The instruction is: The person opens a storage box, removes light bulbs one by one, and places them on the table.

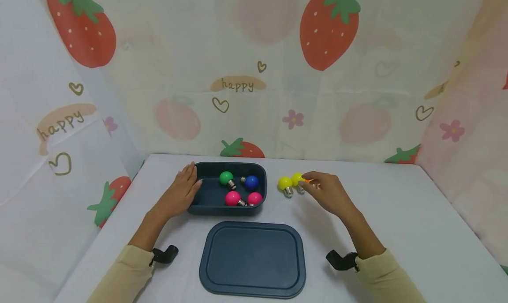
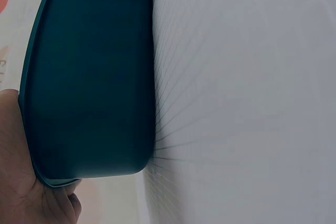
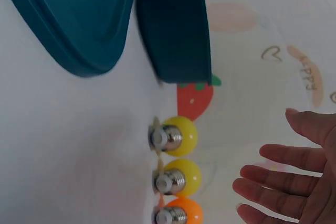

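Note:
My left hand point(image 1: 181, 192) lies against the left end of a dark blue-green box point(image 1: 228, 211), fingers extended along the rim and thumb reaching over it. The left wrist view shows the box's outer wall point(image 2: 94, 87) close up. Inside are a green light bulb point(image 1: 226, 177), a blue light bulb point(image 1: 252, 182) and two pink light bulbs point(image 1: 233, 198). To the box's right, my right hand point(image 1: 329, 193) hovers over a row of bulbs. In the right wrist view its fingers point(image 3: 286, 182) are spread beside two yellow light bulbs point(image 3: 181, 136) and an orange light bulb point(image 3: 186, 212).
A flat matching lid point(image 1: 252, 259) lies in front of the box on the white table point(image 1: 397, 206). Strawberry-printed cloth point(image 1: 238, 43) hangs behind and at both sides. A black wrist camera point(image 1: 342, 260) is strapped by each sleeve.

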`<state>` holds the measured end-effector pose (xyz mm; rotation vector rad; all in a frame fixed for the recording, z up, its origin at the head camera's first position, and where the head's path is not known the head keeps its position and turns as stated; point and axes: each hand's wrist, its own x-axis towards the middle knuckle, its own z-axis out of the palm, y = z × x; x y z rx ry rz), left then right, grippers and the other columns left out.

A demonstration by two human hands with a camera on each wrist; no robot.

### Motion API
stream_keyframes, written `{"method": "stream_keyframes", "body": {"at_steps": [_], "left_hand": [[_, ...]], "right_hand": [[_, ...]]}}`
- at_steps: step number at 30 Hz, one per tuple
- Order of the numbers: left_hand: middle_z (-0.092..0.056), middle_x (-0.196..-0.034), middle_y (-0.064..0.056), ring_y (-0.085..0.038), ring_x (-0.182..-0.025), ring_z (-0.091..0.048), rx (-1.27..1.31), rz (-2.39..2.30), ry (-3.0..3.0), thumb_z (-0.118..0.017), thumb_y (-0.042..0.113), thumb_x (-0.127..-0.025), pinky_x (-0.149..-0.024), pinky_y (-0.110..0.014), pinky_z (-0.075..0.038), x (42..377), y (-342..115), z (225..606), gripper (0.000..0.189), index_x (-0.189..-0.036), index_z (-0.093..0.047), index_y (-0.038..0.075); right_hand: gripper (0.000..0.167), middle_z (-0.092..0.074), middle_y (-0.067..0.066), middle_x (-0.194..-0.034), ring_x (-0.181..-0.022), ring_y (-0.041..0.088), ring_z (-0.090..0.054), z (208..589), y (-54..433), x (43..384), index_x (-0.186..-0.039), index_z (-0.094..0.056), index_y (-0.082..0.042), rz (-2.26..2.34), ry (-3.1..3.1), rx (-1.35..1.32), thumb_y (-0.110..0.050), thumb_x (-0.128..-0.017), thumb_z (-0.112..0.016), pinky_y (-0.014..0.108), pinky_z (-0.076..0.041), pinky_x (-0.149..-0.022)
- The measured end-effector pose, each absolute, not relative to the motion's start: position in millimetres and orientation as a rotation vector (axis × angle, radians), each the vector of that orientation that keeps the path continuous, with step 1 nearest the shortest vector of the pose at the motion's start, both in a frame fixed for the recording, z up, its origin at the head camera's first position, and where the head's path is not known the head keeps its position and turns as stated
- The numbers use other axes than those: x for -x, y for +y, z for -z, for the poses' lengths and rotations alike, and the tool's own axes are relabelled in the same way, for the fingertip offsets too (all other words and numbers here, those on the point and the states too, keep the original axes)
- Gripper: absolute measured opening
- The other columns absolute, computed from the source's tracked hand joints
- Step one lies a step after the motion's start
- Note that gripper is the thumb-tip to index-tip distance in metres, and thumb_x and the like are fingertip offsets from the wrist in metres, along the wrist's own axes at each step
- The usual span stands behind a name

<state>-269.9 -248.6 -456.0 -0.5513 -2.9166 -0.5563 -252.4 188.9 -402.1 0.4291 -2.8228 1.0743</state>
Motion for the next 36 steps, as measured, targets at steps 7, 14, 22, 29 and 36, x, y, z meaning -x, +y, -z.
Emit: {"method": "stream_keyframes", "body": {"at_steps": [7, 14, 22, 29, 36], "left_hand": [[-0.008, -0.166, -0.029, -0.044, -0.154, -0.005, 0.528, 0.528, -2.930, -0.029, 0.034, -0.113, -0.122, -0.059, -0.008, 270, -254, 454, 0.066, -0.155, -0.015, -0.015], [-0.007, -0.166, -0.029, -0.046, -0.153, -0.005, 0.542, 0.556, -2.950, -0.030, 0.034, -0.113, -0.122, -0.060, -0.008, 263, -256, 459, 0.066, -0.154, -0.015, -0.016], [-0.008, -0.166, -0.028, -0.043, -0.154, -0.005, 0.545, 0.553, -2.919, -0.030, 0.033, -0.113, -0.122, -0.059, -0.008, 269, -249, 458, 0.065, -0.155, -0.015, -0.014], [-0.010, -0.165, -0.029, -0.046, -0.153, -0.008, 0.564, 0.554, -2.902, -0.031, 0.032, -0.113, -0.121, -0.061, -0.009, 268, -247, 456, 0.065, -0.154, -0.017, -0.016], [-0.010, -0.165, -0.029, -0.045, -0.153, -0.007, 0.565, 0.565, -2.902, -0.031, 0.030, -0.113, -0.122, -0.060, -0.008, 269, -248, 455, 0.063, -0.154, -0.016, -0.016]], "right_hand": [[0.034, -0.072, 0.012, -0.118, -0.103, 0.029, -0.068, 399, 165, 246, -0.124, -0.072, -0.004, -1.138, -2.761, -0.572, -0.026, -0.098, -0.070, 0.040, -0.060, -0.078], [0.033, -0.073, 0.007, -0.119, -0.106, 0.028, -0.069, 397, 144, 239, -0.124, -0.072, -0.006, -1.142, -2.764, -0.741, -0.026, -0.097, -0.071, 0.042, -0.059, -0.084], [0.039, -0.072, 0.005, -0.123, -0.110, 0.026, -0.067, 372, 120, 243, -0.128, -0.070, -0.009, -0.969, -2.803, -0.917, -0.031, -0.096, -0.072, 0.042, -0.058, -0.089], [0.041, -0.073, 0.003, -0.119, -0.106, 0.019, -0.067, 369, 89, 253, -0.128, -0.071, -0.011, -0.782, -2.821, -1.101, -0.033, -0.094, -0.075, 0.033, -0.056, -0.090], [0.038, -0.073, 0.003, -0.119, -0.105, 0.019, -0.066, 374, 60, 265, -0.127, -0.071, -0.010, -0.695, -2.823, -1.226, -0.029, -0.094, -0.075, 0.034, -0.054, -0.094]]}}
